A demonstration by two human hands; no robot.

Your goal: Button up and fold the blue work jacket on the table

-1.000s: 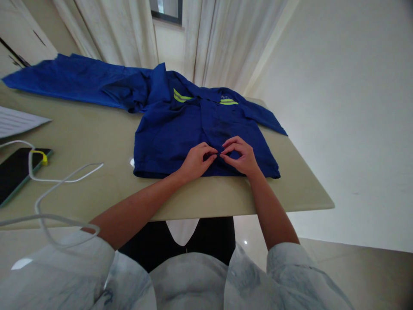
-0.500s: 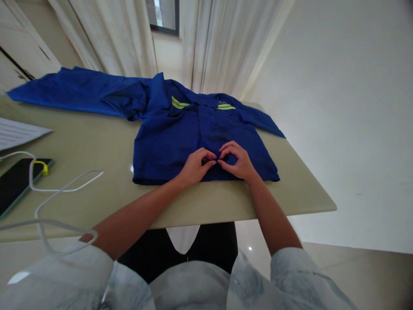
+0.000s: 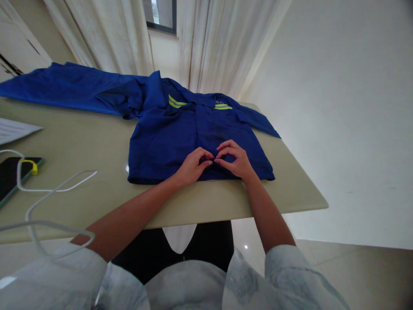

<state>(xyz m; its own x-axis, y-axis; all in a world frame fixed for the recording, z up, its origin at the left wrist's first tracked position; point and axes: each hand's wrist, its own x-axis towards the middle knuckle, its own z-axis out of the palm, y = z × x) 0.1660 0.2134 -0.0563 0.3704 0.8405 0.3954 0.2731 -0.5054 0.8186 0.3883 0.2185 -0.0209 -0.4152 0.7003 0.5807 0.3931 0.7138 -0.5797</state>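
A dark blue work jacket (image 3: 164,142) with yellow-green reflective strips on its chest lies spread on the table, its hem toward me. My left hand (image 3: 194,164) pinches the jacket's front near the hem, thumb and fingertips brought together. Close beside it, my right hand (image 3: 237,158) pinches the fabric of the same front from the other side, fingers curled. The fingertips of both hands nearly meet at the jacket's middle line. Whatever small fastening may lie between them is too small to make out.
The pale table (image 3: 206,202) ends just in front of me. Brighter blue fabric (image 3: 74,88) lies at the back left. A phone (image 3: 13,172), a white cable (image 3: 58,189) and a printed paper (image 3: 16,130) are on the left. A white wall (image 3: 348,107) stands at the right.
The view has shifted a little, so everything sits slightly farther left. Both hands keep their pinch at the jacket front; the right fingers have moved only slightly.
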